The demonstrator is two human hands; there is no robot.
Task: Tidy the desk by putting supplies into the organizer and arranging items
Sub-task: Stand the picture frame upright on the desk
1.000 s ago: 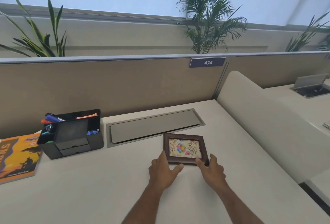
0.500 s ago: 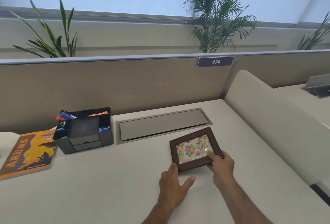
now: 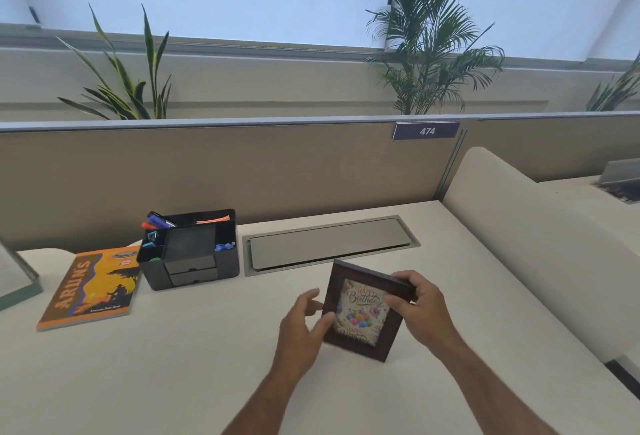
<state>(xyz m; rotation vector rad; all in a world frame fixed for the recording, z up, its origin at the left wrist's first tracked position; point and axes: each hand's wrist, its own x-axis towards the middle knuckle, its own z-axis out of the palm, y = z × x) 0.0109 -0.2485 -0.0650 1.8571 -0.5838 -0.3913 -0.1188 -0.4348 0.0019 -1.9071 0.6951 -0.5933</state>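
A dark brown picture frame [image 3: 360, 311] with a colourful "Happy Birthday" card stands tilted up from the desk [image 3: 173, 365], resting on its lower edge. My right hand [image 3: 420, 306] grips its top right corner. My left hand [image 3: 304, 325] touches the frame's left edge with thumb and fingers spread. A black desk organizer [image 3: 190, 249] stands at the back left, with markers, an orange item and small blue clips in its compartments. An orange book [image 3: 91, 287] lies flat to the left of the organizer.
A grey cable hatch [image 3: 329, 244] is set into the desk behind the frame. A beige partition [image 3: 242, 171] with a "474" label closes the back, and a rounded divider [image 3: 536, 244] closes the right side. A tray edge [image 3: 17, 278] shows at far left.
The frame lay flat on the desk before; my right hand has lifted it to stand tilted on its lower edge, turned toward me, and my left hand has come up against its left side.
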